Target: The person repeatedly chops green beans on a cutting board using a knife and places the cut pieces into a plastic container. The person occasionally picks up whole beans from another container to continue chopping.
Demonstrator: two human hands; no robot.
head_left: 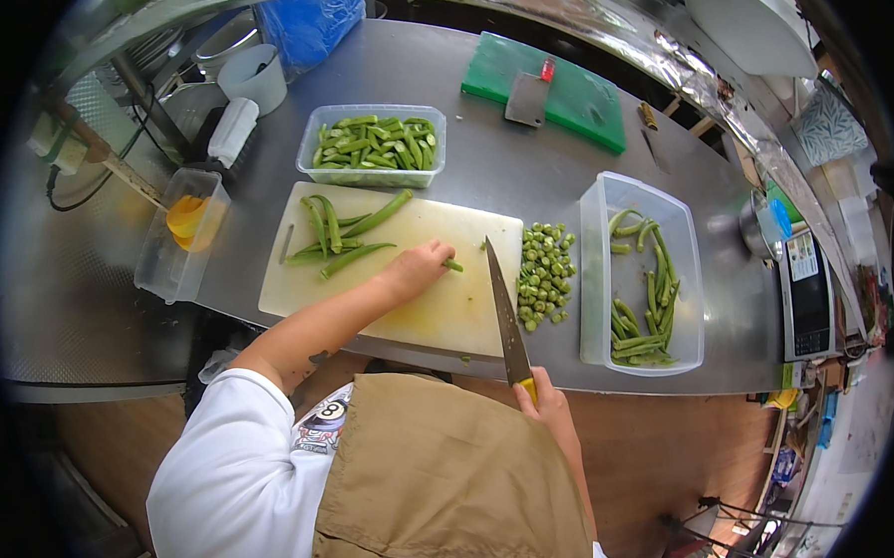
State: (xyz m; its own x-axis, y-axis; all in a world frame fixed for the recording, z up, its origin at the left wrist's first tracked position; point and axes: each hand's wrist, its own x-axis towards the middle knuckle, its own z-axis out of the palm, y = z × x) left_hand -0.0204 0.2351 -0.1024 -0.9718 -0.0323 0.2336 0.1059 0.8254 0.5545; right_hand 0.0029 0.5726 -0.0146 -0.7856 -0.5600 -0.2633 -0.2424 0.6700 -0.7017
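The steel counter (507,172) curves away, its near edge close to the apron (435,469). A boxy appliance (809,303) at the far right bears a printed label, too small to read; the white shirt (226,468) has a printed round emblem. The white cutting board (429,315) lies along the near edge, a strip of steel between the clear bin (593,273) and the green board (599,113). The right hand (547,399) has its grip wrapped round the yellow handle of the knife (505,306), the blade over the board's right side. Trimmed ends (547,275) pile beside it. Whole okra pods (379,214), green and ridged, lie upper left; the left hand's (417,270) grip pinches one okra piece (453,265) mid-board, apart from the blade.
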